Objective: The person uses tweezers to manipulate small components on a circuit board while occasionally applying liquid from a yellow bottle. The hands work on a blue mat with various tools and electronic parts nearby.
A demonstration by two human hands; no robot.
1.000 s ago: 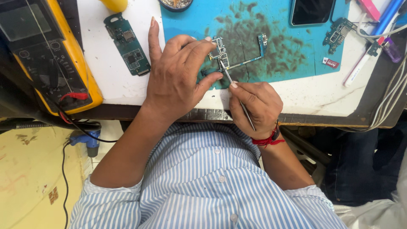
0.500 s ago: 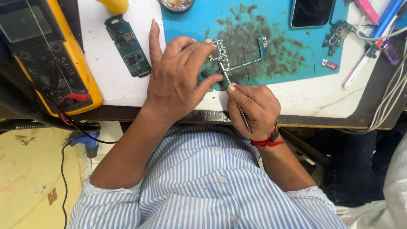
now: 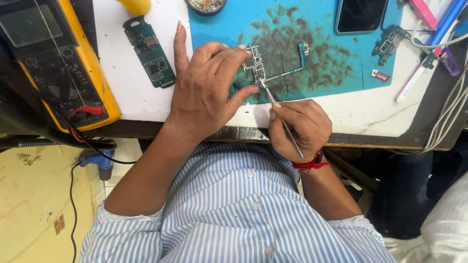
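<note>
Right hand (image 3: 301, 127) near the table (image 3: 126, 92) edge, grip clenched on thin metal tweezers (image 3: 282, 118), tip touching the small circuit board (image 3: 255, 65). Left hand (image 3: 207, 90) beside it, fingers pinning that board on the stained blue mat (image 3: 317, 58). Farther left: green board (image 3: 150, 53), yellow multimeter (image 3: 58, 68). Far edge: dark phone (image 3: 360, 14)
</note>
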